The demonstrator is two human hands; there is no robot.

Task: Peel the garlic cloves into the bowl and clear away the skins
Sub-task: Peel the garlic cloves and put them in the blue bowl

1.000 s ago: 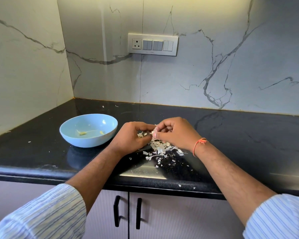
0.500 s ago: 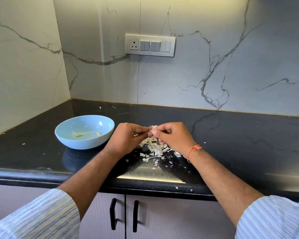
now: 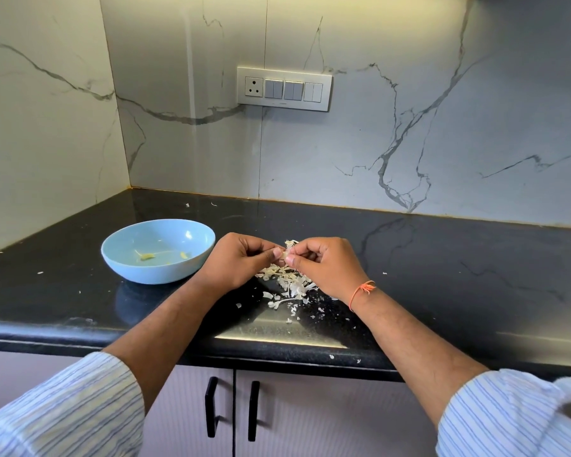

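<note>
A light blue bowl (image 3: 159, 250) stands on the black counter, left of my hands, with two small peeled garlic pieces (image 3: 147, 256) inside. My left hand (image 3: 236, 262) and my right hand (image 3: 323, 265) meet above a pile of white garlic skins (image 3: 289, 285). Between their fingertips both pinch one garlic clove (image 3: 286, 250) with papery skin sticking up from it. Most of the clove is hidden by my fingers. An orange thread is tied round my right wrist.
The black counter (image 3: 442, 275) runs along a marble wall, with a corner at the left. Loose skin flakes lie scattered toward the front edge (image 3: 310, 347). A switch panel (image 3: 284, 89) is on the wall. Cabinet doors with black handles (image 3: 233, 407) are below.
My hands stay together on the clove, shifting slightly over the skin pile. The bowl has not moved.
</note>
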